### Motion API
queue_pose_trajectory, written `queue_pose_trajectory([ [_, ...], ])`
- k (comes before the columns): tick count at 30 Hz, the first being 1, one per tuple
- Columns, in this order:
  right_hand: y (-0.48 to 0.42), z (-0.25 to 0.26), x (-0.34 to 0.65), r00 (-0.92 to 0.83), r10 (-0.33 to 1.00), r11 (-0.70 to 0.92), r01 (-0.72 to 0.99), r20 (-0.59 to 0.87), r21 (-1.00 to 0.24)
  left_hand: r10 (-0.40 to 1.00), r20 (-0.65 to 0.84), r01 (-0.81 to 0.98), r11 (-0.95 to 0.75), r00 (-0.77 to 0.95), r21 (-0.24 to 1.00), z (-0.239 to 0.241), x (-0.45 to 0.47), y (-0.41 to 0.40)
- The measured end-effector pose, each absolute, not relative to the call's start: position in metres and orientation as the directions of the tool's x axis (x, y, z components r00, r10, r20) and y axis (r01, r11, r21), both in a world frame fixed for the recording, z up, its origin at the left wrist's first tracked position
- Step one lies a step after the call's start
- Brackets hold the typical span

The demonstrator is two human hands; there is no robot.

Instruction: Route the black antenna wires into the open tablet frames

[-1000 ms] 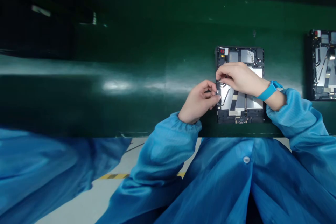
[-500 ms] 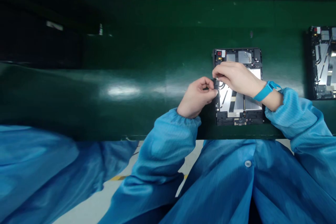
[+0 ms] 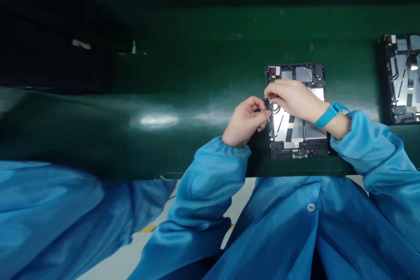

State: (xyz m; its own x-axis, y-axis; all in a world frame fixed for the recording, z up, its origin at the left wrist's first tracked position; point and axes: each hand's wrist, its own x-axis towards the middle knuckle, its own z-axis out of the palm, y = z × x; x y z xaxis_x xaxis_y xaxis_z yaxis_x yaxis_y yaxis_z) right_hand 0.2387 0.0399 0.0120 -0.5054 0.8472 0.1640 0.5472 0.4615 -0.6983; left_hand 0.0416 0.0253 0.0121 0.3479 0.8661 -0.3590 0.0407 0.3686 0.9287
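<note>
An opened tablet [image 3: 298, 124] with its inner parts exposed lies flat on the green bench [image 3: 197, 148]. My left hand [image 3: 247, 120] is at its left edge, thumb and fingers curled into a pinch against the side of the frame. Over the upper left of the tablet reaches my right hand [image 3: 295, 98], its fingertips pressed together at the same edge, just above the left hand's thumb. Whatever lies between the fingertips of either hand is too small or hidden to make out. The right hand covers part of the silvery inside of the tablet.
A second opened tablet [image 3: 405, 78] lies on the bench at the right edge of view. On the left, another person's blue sleeve [image 3: 49, 210] hangs by the bench front. A dark box-like shape [image 3: 49, 61] stands at the back left.
The view has shifted slightly. Both hands stay at the tablet's left edge with almost the same finger positions.
</note>
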Motion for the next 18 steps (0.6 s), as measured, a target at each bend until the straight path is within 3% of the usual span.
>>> queue_pose_trajectory([
  [18,0.041,0.014,0.242,-0.484,0.857,0.457,0.555,0.177,-0.696,0.863,-0.42,0.152,0.392,0.281,0.907,0.017,0.054,0.029],
])
